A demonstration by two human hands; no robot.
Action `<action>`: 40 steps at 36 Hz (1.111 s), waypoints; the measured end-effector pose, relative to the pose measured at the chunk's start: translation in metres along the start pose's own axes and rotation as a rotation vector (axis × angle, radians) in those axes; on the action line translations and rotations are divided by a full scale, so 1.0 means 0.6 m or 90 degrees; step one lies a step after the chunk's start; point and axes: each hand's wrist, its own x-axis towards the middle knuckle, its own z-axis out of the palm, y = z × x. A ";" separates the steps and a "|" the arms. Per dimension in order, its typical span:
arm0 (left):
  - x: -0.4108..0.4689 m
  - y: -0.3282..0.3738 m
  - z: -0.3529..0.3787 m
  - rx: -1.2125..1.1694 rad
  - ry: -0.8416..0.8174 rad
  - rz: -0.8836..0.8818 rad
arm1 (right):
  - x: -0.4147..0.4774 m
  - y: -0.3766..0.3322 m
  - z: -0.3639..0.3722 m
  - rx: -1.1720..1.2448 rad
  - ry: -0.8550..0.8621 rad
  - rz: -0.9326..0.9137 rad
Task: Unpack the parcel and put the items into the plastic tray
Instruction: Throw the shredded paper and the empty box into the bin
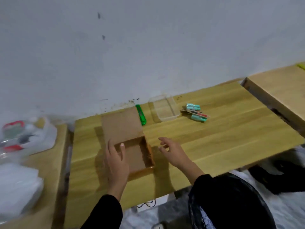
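Observation:
A brown cardboard parcel box [137,156] lies open on the wooden table, its lid flap [121,126] folded back toward the wall. The inside looks bare. My left hand [116,160] rests on the box's left wall with the thumb inside the opening. My right hand [173,152] hovers just right of the box, fingers apart, holding nothing. A clear plastic tray [165,107] stands near the wall with nothing in it that I can see. Right of the tray lie teal cylinders and a flat red-and-black pack [196,113] in a small heap.
A green utility knife [140,115] lies between the lid flap and the tray. Plastic bags [24,138] sit on a surface at the left. A large cardboard box [280,90] stands at the far right. The table's front edge runs just before my sleeves.

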 end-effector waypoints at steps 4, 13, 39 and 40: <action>-0.006 -0.056 -0.026 -0.005 -0.031 -0.160 | 0.012 -0.011 0.058 0.016 -0.063 0.032; -0.015 -0.053 -0.006 -0.157 -0.145 -0.170 | 0.009 0.003 0.062 0.025 -0.041 0.064; -0.351 0.297 0.336 -0.126 -0.684 0.346 | -0.446 0.344 -0.252 0.130 0.603 0.444; -0.364 0.287 0.347 -0.113 -0.704 0.340 | -0.457 0.359 -0.242 0.138 0.600 0.460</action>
